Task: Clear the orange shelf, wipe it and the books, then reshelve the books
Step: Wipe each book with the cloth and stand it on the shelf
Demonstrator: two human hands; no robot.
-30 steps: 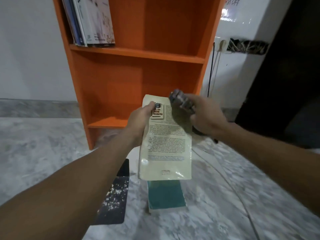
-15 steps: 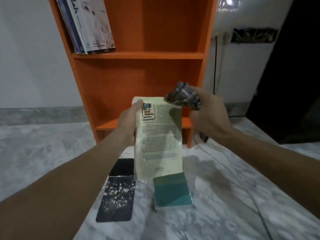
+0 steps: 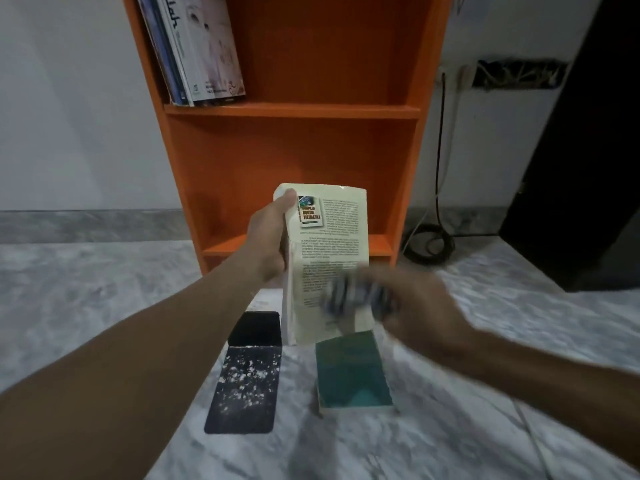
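Hands work together: the left hand (image 3: 273, 237) grips the cream book (image 3: 329, 244) upright by its spine in front of the orange shelf (image 3: 294, 110), while the right hand (image 3: 422, 313) bunches a cloth (image 3: 356, 297) against its lower cover. Best to brace the book firmly and wipe in full strokes, edges too.

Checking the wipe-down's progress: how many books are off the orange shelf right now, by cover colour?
Cream book: 1, held in the left hand
Teal book: 1, lying on the floor
Black speckled book: 1, lying on the floor
Total: 3
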